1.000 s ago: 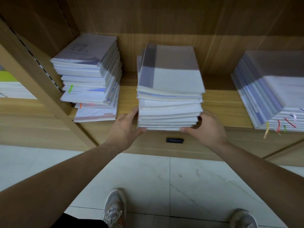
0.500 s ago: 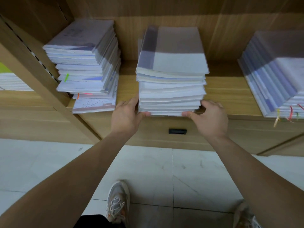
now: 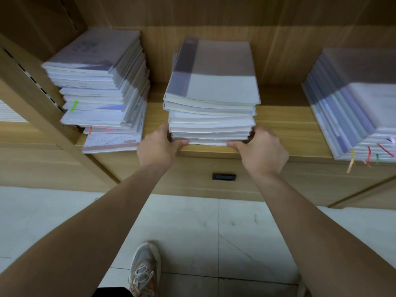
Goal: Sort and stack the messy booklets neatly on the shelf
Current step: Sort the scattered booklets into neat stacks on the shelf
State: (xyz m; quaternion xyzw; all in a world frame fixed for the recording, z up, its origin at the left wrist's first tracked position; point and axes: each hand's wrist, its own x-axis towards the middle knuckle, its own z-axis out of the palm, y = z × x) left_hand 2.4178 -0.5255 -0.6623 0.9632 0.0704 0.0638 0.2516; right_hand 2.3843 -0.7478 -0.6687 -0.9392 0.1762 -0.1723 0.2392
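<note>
So the middle stack (image 3: 212, 99) of booklets sits on the wooden shelf (image 3: 285, 125), close to its front lip, at roughly 12 o'clock from the centre of the view; both hands are on it. The left hand (image 3: 157, 144) clamps the bottom corner at about 7 o'clock of the pile, thumb curled across the front edge of the lowest booklets, other fingers up the left side (mostly hidden behind the pile); the right hand (image 3: 261, 150) mirrors that at 5 o'clock, thumb hooked on the bottom front edge, fingers round the right side. The pile isn't square; the top few booklets overhang the lower ones.

At 9 o'clock from it is the left stack (image 3: 100, 88), pretty messy; booklets lie at different angles, the bottom one sticks out further forward than the rest, and a green tab (image 3: 74, 105) pokes from its left side; it's near the left hand but not touching. At 3 o'clock, well apart, is the right stack (image 3: 353, 108), slumped so its edges step down leftward, coloured tabs (image 3: 368, 152) hanging off the front.

At 6 o'clock of the middle stack there's a small black pull (image 3: 224, 176) in the wooden panel; lower still, pale tiled floor (image 3: 192, 221) and one grey shoe (image 3: 144, 271).
</note>
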